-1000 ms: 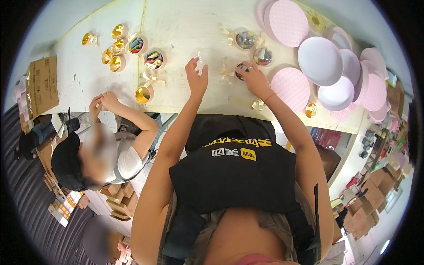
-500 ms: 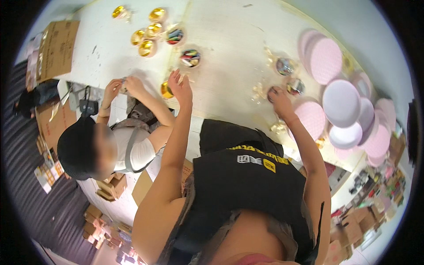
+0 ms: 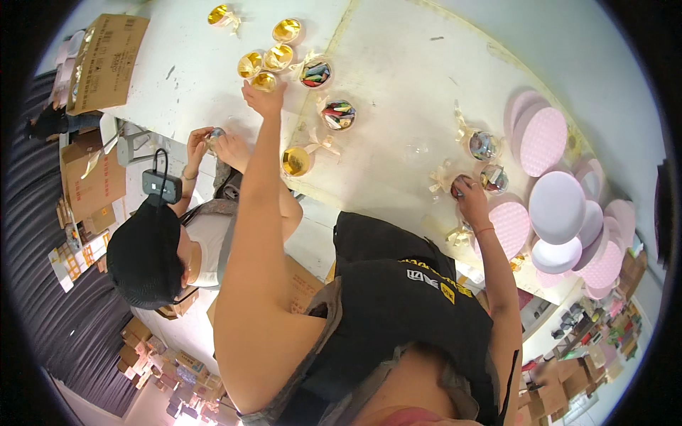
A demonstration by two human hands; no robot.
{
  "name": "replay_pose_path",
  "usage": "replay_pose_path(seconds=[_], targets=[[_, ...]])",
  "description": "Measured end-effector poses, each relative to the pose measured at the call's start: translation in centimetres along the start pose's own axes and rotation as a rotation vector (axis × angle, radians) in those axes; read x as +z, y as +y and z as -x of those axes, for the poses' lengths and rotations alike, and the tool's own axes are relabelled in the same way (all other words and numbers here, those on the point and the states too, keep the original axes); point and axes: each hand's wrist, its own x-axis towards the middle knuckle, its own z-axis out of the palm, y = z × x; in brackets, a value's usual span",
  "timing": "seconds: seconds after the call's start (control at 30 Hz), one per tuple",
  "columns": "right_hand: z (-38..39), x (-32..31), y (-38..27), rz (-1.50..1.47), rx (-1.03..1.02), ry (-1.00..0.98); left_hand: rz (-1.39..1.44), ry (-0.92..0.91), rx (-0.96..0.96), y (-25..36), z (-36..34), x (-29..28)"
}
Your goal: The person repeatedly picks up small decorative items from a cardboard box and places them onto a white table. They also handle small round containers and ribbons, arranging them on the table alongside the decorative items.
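Note:
My left hand (image 3: 264,99) reaches to a cluster of gold-lined cups, its fingers around the nearest cup (image 3: 264,81). Other gold-lined cups (image 3: 286,30) sit beside and behind it. To their right are two cups filled with colourful small items (image 3: 339,113). My right hand (image 3: 470,202) grips a filled cup (image 3: 459,185) with a pale ribbon (image 3: 442,181) beside it. Just behind it stand two more filled cups with clear tops (image 3: 483,145). A faint clear plastic dome (image 3: 417,149) lies left of them.
A co-worker (image 3: 145,252) at my left holds a small round object (image 3: 217,135) in both hands near the table edge. Pink and white round lids or trays (image 3: 558,207) pile on the right of the white table (image 3: 398,85). A cardboard box (image 3: 103,64) sits far left.
My left hand has moved forward and left from mid-table onto the gold cups. My right hand stays on its filled cup. The view has turned, shifting the table rightward.

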Motion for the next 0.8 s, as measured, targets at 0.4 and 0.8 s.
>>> replay_pose_path(seconds=[0.4,0.8], targets=[[2.4,-3.2,-2.1,-0.518,0.395,0.182,0.473,0.127,0.021,9.3,8.2,-6.6],[3.8,-4.2,-6.0,-0.411,0.201,0.246,0.184,-0.816,0.405,12.4,33.7,-13.0]])
